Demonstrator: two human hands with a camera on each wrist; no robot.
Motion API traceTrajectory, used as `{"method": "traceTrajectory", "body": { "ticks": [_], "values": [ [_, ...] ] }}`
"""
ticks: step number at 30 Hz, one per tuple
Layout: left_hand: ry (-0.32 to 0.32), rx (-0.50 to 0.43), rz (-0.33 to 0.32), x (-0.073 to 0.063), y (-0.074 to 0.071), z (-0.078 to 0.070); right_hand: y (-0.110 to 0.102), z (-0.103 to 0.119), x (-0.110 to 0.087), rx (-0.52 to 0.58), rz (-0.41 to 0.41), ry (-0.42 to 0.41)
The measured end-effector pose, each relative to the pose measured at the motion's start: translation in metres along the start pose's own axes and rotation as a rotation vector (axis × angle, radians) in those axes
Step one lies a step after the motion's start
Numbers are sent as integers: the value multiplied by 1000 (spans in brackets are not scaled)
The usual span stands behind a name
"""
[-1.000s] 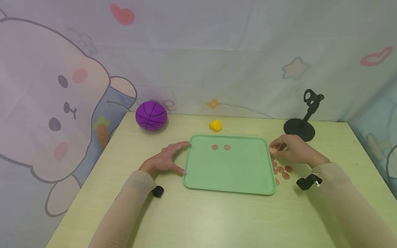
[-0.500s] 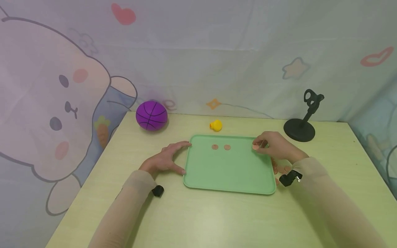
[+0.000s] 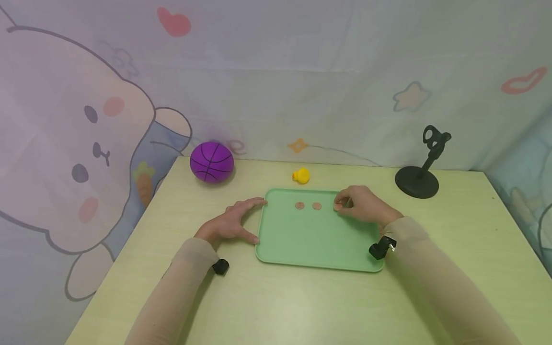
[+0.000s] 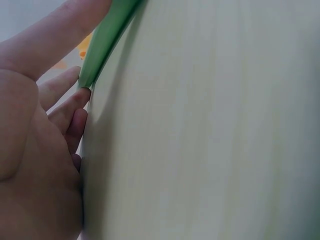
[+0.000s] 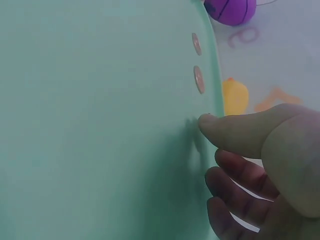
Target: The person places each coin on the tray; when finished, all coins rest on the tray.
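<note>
Right hand (image 3: pixel 363 205) pinching a round copper-coloured coin (image 3: pixel 337 207); beneath that hand, a rectangular green tray (image 3: pixel 310 242), touched by the spread left hand (image 3: pixel 227 225).

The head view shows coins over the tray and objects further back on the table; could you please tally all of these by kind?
Coins: 3, including one at the right hand
Purple ball: 1
Yellow toy: 1
Black stand: 1
Total: 6
</note>
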State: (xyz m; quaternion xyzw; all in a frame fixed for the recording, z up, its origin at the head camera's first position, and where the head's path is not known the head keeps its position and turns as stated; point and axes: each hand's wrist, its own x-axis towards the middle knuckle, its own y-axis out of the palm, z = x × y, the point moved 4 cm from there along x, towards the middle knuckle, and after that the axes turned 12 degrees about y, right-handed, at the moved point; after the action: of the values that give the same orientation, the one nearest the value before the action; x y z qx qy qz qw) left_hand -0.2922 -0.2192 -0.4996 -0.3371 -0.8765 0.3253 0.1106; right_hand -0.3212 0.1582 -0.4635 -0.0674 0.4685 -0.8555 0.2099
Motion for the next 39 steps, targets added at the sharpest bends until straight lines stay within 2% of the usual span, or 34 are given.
{"method": "traceTrajectory", "body": {
  "ticks": [9, 34, 39],
  "values": [
    [-8, -2, -3, 0, 0, -3, 10, 2, 7, -4, -14, 19],
    [17, 4, -5, 0, -1, -3, 9, 2, 9, -37, -27, 34],
    [14, -5, -4, 0, 0, -4, 5, 1, 6, -32, -14, 64]
  ]
}}
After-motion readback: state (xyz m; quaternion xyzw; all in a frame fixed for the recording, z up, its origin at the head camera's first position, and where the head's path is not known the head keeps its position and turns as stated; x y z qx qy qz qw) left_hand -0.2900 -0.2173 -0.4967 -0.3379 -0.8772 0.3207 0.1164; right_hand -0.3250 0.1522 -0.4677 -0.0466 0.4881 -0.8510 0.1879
